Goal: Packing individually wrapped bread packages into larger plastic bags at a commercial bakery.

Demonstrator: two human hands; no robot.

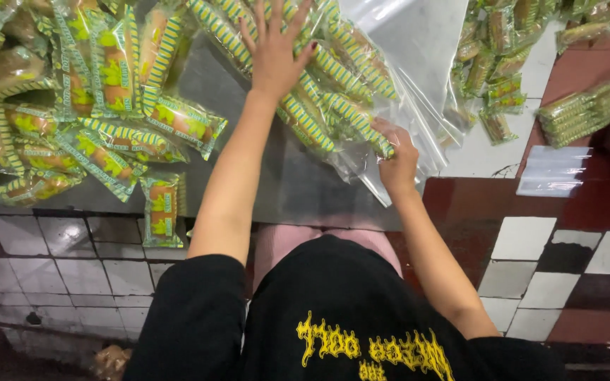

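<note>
Head view, left hand (274, 53): fingers spread wide, palm flat on the snack packets (333, 85) inside the clear bag (404, 42); grips nothing.
Head view, right hand (397, 164): fingers pinched shut on the bag's mouth edge.
Bag position: far middle of the grey sheet (291, 183).
Handling: film likely thin, slippery, limp; packets light, crushable; hold by the mouth edge.
Contents: striped packets, tightly rowed.
Loose packets (107, 106): heaped at sheet's left.

Open lane down the middle, clutter on both flanks

A bare strip of grey counter (298, 190) runs between the arms, free for a hand to pass. To the left, a loose heap of snack packets (79, 92) blocks the way; one stray packet (162, 209) lies at the near edge. Ahead, the clear bag (404, 63) full of packets fills the space. Farther right, another packet pile (495, 63) and bundled stack (587, 113) crowd the tiles.
</note>
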